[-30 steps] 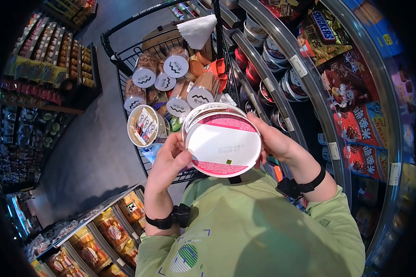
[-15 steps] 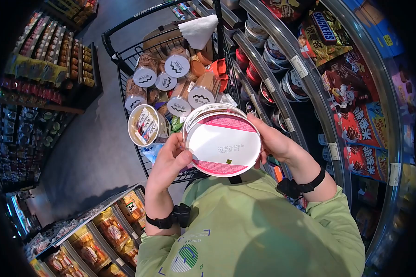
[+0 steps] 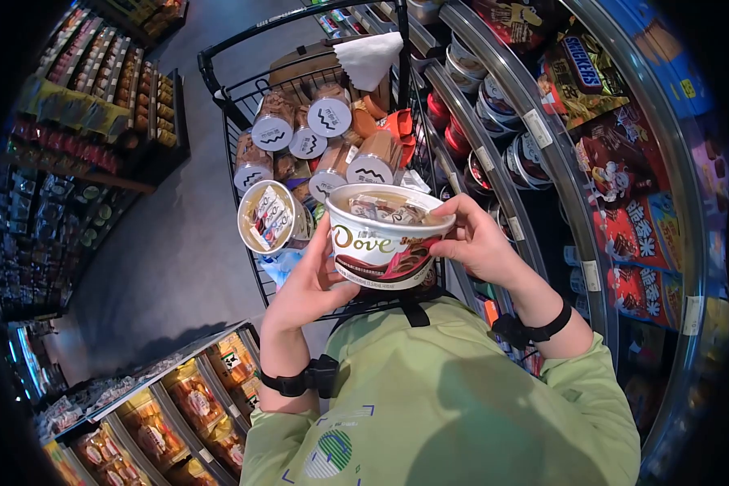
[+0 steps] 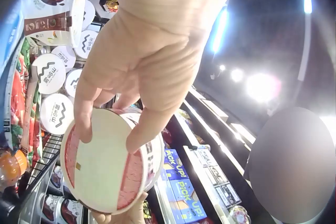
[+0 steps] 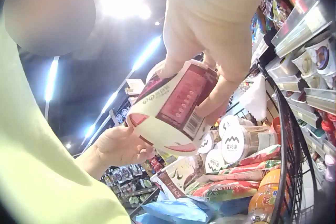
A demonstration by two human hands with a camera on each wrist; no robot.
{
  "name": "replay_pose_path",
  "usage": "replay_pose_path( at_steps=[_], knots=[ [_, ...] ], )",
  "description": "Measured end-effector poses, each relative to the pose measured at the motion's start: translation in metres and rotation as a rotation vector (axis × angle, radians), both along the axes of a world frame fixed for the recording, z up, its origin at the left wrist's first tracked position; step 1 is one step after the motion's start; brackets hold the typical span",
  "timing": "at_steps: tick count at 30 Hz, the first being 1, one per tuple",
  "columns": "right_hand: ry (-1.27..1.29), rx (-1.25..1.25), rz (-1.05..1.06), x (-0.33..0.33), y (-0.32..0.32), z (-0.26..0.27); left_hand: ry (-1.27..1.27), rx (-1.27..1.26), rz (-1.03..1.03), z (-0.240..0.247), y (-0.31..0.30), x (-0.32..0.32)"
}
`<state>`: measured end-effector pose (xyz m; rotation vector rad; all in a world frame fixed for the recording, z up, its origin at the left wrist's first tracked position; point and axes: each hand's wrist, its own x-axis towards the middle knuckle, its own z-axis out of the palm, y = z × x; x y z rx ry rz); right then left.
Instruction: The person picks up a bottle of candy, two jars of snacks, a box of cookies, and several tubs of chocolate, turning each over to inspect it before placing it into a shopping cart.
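Both hands hold a white Dove chocolate tub (image 3: 385, 243) in front of the chest, tilted so that its label and the wrapped pieces under its clear top show in the head view. My left hand (image 3: 312, 279) grips its lower left side, and the left wrist view shows fingers on the tub's pink and white base (image 4: 102, 155). At the upper right, my right hand (image 3: 478, 243) pinches the rim and side, thumb and fingers bent round it. A second tub of wrapped chocolates (image 3: 267, 217) stands in the cart just left of the held one.
The black wire shopping cart (image 3: 235, 113) holds several clear jars with white lids (image 3: 330, 117), a white cloth-like sheet (image 3: 368, 61) and orange-capped bottles (image 5: 265, 198). Shelves of tubs and a price-tagged rail (image 3: 535, 130) run along the right. A case of packaged food (image 3: 194, 405) stands lower left.
The tub has turned from its printed base facing up to its label and top showing. The right hand has shifted its hold to the rim, and the head view has moved slightly.
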<state>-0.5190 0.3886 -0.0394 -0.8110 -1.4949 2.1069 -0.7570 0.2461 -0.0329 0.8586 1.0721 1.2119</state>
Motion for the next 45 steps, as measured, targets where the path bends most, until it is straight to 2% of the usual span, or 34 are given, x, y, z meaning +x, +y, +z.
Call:
replay_pose_path(
  at_steps=[2, 4, 5, 6, 8, 12, 22, 24, 25, 27, 28, 30, 31, 32, 34, 35, 37, 40, 41, 44, 45],
  knots=[
    [-0.006, -0.036, -0.001, 0.000, -0.003, 0.004, -0.036, -0.007, -0.025, -0.001, -0.004, -0.007],
    [-0.160, 0.229, 0.006, 0.001, -0.006, 0.010, -0.148, -0.072, -0.010, -0.004, -0.009, -0.013],
    [-0.207, 0.266, 0.020, 0.001, -0.007, 0.011, -0.156, -0.070, 0.022, -0.006, -0.010, -0.013],
    [-0.205, 0.267, 0.025, 0.001, -0.008, 0.007, -0.155, -0.069, 0.027, -0.009, -0.011, -0.014],
    [-0.120, 0.465, -0.012, 0.000, -0.009, -0.006, -0.232, -0.192, 0.136, -0.013, -0.009, -0.015],
    [-0.074, 0.515, -0.002, -0.002, -0.008, -0.012, -0.077, -0.195, 0.173, -0.012, -0.004, -0.010],
    [-0.270, 0.613, 0.006, -0.016, -0.013, -0.022, 0.030, -0.362, 0.301, -0.027, -0.012, -0.021],
    [-0.382, 0.312, -0.042, -0.021, -0.012, -0.027, 0.175, -0.348, 0.533, -0.042, -0.021, -0.040],
    [-0.322, 0.220, -0.105, -0.027, -0.013, -0.024, 0.174, -0.348, 0.535, -0.050, -0.025, -0.050],
    [-0.269, 0.183, -0.123, -0.033, -0.008, -0.031, 0.446, -0.301, 0.914, -0.069, -0.036, -0.069],
    [-0.215, 0.147, -0.144, -0.036, -0.005, -0.033, 0.444, -0.300, 0.918, -0.082, -0.041, -0.078],
    [-0.199, 0.151, -0.147, -0.048, -0.003, -0.028, 0.744, -0.421, 0.990, -0.099, -0.045, -0.090],
    [-0.150, 0.110, -0.153, -0.053, -0.002, -0.028, 0.655, -0.540, 0.934, -0.090, -0.040, -0.086],
    [-0.101, 0.069, -0.159, -0.059, -0.002, -0.026, 0.652, -0.534, 0.937, -0.084, -0.036, -0.082],
    [-0.150, 0.069, -0.147, -0.072, -0.001, -0.017, 0.282, -0.621, 0.738, -0.076, -0.027, -0.076],
    [-0.139, 0.102, -0.150, -0.078, 0.000, -0.016, 0.146, -0.594, 0.689, -0.082, -0.025, -0.077],
    [-0.072, 0.164, -0.171, -0.094, 0.003, -0.019, 0.059, -0.543, 0.707, -0.091, -0.023, -0.079],
    [-0.216, 0.453, -0.206, -0.119, 0.005, 0.005, -0.086, -0.471, 0.724, -0.092, -0.027, -0.081],
    [-0.328, 0.670, -0.212, -0.127, 0.009, 0.007, -0.075, -0.490, 0.727, -0.089, -0.030, -0.081],
    [-0.275, 0.992, -0.209, -0.155, 0.015, 0.007, -0.075, -0.502, 0.732, -0.092, -0.039, -0.084],
    [-0.319, 0.908, -0.137, -0.164, 0.014, 0.003, -0.074, -0.494, 0.751, -0.095, -0.039, -0.083]
  ],
)
